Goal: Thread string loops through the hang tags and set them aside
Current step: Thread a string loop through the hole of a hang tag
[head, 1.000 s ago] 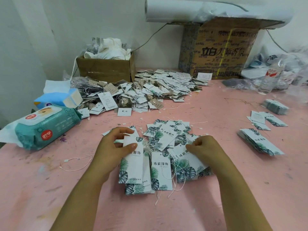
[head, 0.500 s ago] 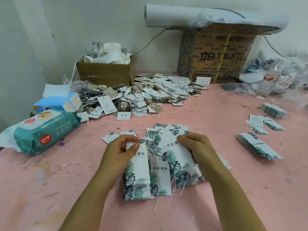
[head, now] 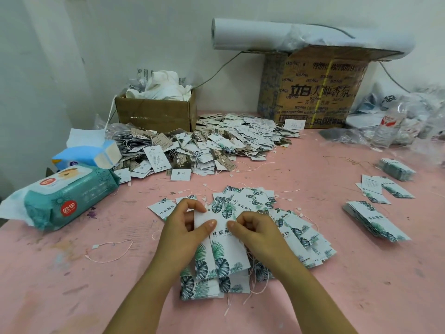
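Gripping the stack of white leaf-printed paper hang tags [head: 227, 257] in my left hand [head: 185, 229], right hand [head: 256, 229] pinching the top one; next, I think, a thin pink string loop [head: 113, 249] must enter its hole [head: 209, 209].

A scuffed pink table [head: 361, 273] carries a fanned spread of white leaf-printed paper hang tags [head: 252, 201] at centre, a neat stack of the same tags [head: 375, 220] at right, a heap of white and beige card tags [head: 216, 143] behind, a teal wet-wipes pack [head: 69, 201] at left, a loose pale string loop [head: 110, 249] near it, and two brown cardboard boxes [head: 156, 114] against the wall
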Motion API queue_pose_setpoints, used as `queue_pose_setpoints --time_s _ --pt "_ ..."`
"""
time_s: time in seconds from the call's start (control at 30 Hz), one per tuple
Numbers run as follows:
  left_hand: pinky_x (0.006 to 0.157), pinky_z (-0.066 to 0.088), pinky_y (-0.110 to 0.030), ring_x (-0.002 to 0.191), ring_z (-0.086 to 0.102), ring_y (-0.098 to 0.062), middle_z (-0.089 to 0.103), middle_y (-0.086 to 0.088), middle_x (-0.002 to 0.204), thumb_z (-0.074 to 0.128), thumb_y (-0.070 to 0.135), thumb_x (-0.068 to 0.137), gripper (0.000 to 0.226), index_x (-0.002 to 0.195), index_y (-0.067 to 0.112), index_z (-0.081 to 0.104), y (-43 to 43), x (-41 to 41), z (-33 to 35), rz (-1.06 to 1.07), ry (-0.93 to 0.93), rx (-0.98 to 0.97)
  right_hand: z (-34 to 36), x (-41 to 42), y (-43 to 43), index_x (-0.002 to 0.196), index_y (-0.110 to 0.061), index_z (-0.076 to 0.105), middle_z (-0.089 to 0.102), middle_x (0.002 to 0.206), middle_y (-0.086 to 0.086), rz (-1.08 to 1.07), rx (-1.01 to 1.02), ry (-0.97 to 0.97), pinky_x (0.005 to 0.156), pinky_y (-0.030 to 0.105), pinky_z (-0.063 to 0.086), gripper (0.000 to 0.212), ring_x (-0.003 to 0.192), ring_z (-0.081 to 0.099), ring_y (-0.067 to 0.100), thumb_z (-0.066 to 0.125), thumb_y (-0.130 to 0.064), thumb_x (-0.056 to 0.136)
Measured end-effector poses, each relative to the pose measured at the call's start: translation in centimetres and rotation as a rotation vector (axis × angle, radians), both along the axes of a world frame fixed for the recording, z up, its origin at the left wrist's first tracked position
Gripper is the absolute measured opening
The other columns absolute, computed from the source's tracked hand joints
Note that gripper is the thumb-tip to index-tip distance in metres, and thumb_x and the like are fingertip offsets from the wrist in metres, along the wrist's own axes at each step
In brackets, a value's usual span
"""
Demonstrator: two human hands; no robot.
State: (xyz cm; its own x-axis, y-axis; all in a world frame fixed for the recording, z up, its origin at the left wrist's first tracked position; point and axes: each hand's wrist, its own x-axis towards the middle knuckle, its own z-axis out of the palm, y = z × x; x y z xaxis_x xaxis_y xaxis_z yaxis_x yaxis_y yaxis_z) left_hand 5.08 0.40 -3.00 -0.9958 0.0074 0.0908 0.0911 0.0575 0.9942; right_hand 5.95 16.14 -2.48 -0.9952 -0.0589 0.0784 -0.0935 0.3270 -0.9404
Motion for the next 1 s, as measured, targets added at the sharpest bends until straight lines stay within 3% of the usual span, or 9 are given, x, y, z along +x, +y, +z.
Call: queue_pose_setpoints --time_s 0.27,0.37,0.47,0.53,0.63,0.8,1.0 --pt "0.061 0.054 -0.03 0.066 0.069 -0.019 0.073 -0.007 0.073 0.059 0.0 0.087 0.028 0.101 0.023 0.05 0.0 0.2 0.3 -0.084 -0.016 0.051 -0.5 -0.2 0.3 0.062 -0.012 0.053 0.046 0.049 -0.005 -0.054 -0.032 0.049 0.049 0.019 0.032 0.033 0.043 0.038 0.004 0.054 -0.023 0.092" --pt "0.07 0.047 -0.034 0.067 0.063 -0.022 0.065 -0.017 0.071 0.059 0.003 0.088 0.025 0.098 0.026 0.055 -0.2 0.0 0.1 -0.06 -0.028 0.04 -0.4 -0.4 0.8 0.077 -0.021 0.06 0.056 0.055 -0.006 -0.16 -0.032 0.141 0.047 0.017 0.034 0.023 0.044 0.04 0.004 0.05 -0.008 0.093" --pt "0.075 0.05 -0.044 0.075 0.06 -0.028 0.06 -0.037 0.087 0.058 0.005 0.089 0.023 0.096 0.027 0.058 -0.3 -0.1 0.1 -0.036 -0.059 0.066 -0.4 -0.5 1.3 0.099 -0.028 0.052 0.063 0.066 -0.004 -0.243 0.009 0.28 0.049 0.019 0.037 0.029 0.051 0.047 0.008 0.048 -0.001 0.092" --pt "0.075 0.053 -0.044 0.079 0.064 -0.029 0.063 -0.034 0.091 0.058 0.004 0.089 0.022 0.095 0.025 0.059 -0.3 -0.2 0.1 -0.015 -0.074 0.093 -0.4 -0.5 1.6 0.104 -0.027 0.05 0.065 0.067 -0.006 -0.285 0.015 0.357 0.055 0.023 0.04 0.029 0.058 0.052 0.012 0.049 -0.001 0.092" --pt "0.076 0.053 -0.046 0.083 0.067 -0.031 0.071 -0.017 0.084 0.059 0.003 0.088 0.022 0.095 0.023 0.061 -0.3 -0.3 0.1 0.015 -0.093 0.126 0.0 -0.5 1.9 0.087 -0.03 0.055 0.066 0.064 -0.008 -0.33 -0.004 0.445 0.045 0.013 0.032 0.029 0.046 0.046 0.008 0.055 0.0 0.089" --pt "0.081 0.052 -0.05 0.09 0.067 -0.033 0.071 -0.019 0.088 0.059 0.001 0.087 0.023 0.097 0.021 0.064 -0.4 -0.3 0.1 0.044 -0.119 0.152 0.1 -0.5 2.1 0.075 -0.032 0.06 0.059 0.06 -0.008 -0.333 -0.021 0.471 0.05 0.011 0.037 0.029 0.053 0.049 0.003 0.062 -0.005 0.086" --pt "0.07 0.056 -0.034 0.078 0.07 -0.02 0.074 -0.007 0.079 0.06 -0.002 0.086 0.025 0.096 0.02 0.066 -0.3 -0.2 0.2 -0.001 -0.123 0.166 0.1 -0.5 1.8 0.073 -0.033 0.057 0.055 0.07 -0.015 -0.317 0.105 0.485 0.059 0.008 0.034 0.029 0.062 0.048 0.002 0.066 -0.008 0.083"
